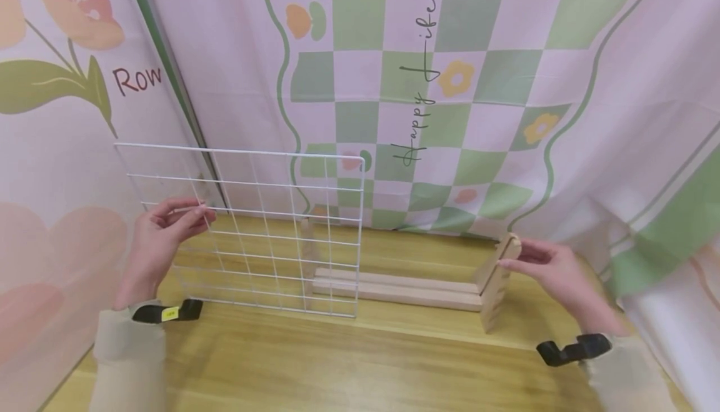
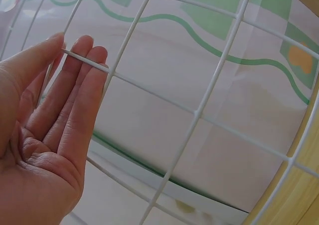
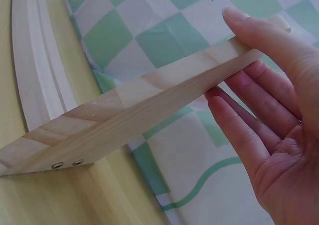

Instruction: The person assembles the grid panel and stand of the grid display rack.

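My left hand (image 1: 163, 240) pinches a white wire grid panel (image 1: 360, 219) near its left side and holds it upright. In the left wrist view the thumb and fingertips meet at one wire (image 2: 87, 61). Behind the panel's right part stands a pale wooden stand, with two long rails (image 1: 396, 292) between upright end boards. My right hand (image 1: 554, 271) holds the top of the right end board (image 1: 495, 296), thumb on one side and fingers on the other. Two metal screw heads (image 3: 67, 163) show low on that board. The left end board (image 1: 307, 256) appears through the grid.
The stand is on a wooden tabletop (image 1: 315, 362). A checked green and white curtain (image 1: 416, 87) with writing hangs right behind it, and a flower-printed cloth (image 1: 50, 168) hangs at the left. Black straps (image 1: 574, 349) circle both wrists.
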